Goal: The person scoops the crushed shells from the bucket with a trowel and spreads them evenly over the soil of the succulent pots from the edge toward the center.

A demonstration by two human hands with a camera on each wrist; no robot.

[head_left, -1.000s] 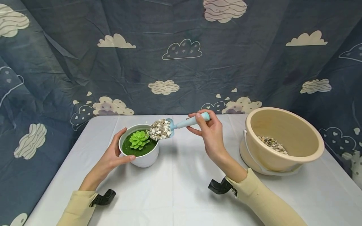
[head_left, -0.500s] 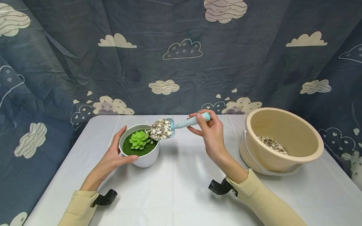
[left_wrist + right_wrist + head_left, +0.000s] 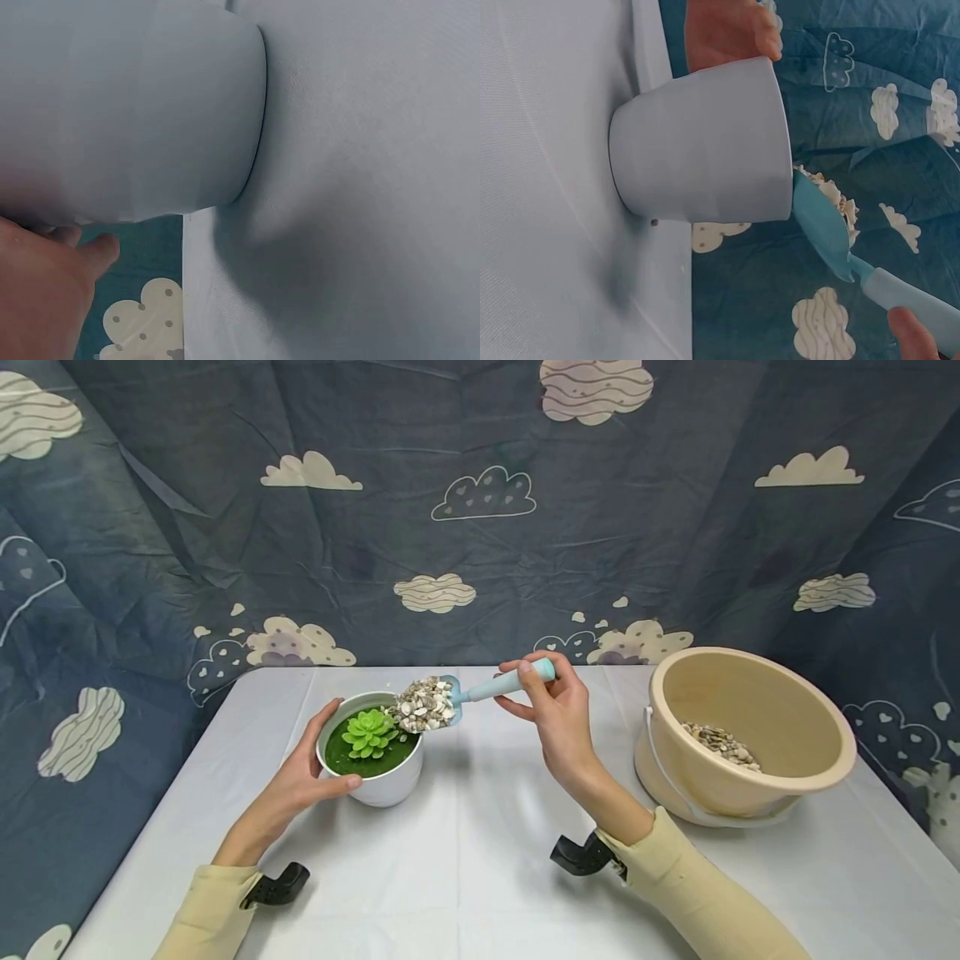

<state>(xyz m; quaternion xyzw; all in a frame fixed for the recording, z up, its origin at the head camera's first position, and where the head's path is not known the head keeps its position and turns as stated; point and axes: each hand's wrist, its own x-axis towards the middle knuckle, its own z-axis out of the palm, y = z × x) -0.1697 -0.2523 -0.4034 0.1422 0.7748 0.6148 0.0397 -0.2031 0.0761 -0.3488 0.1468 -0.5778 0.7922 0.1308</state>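
Observation:
A white flower pot stands on the table, with a bright green succulent in its green filling. My left hand grips the pot from the left, thumb at the front rim and fingers around the far side. In my right hand is a small light-blue trowel, held by its handle. Small stones heap its scoop, which sits over the pot's right rim. The right wrist view shows the scoop tilted against the rim. A few stones lie beside the succulent.
A beige bucket with a lowered handle stands at the right, holding more small stones. White cloth covers the table. Behind it hangs a dark blue curtain with cloud prints.
A few stones have slid from the scoop onto the green filling beside the succulent. Both hands, the pot and the trowel are almost where they were.

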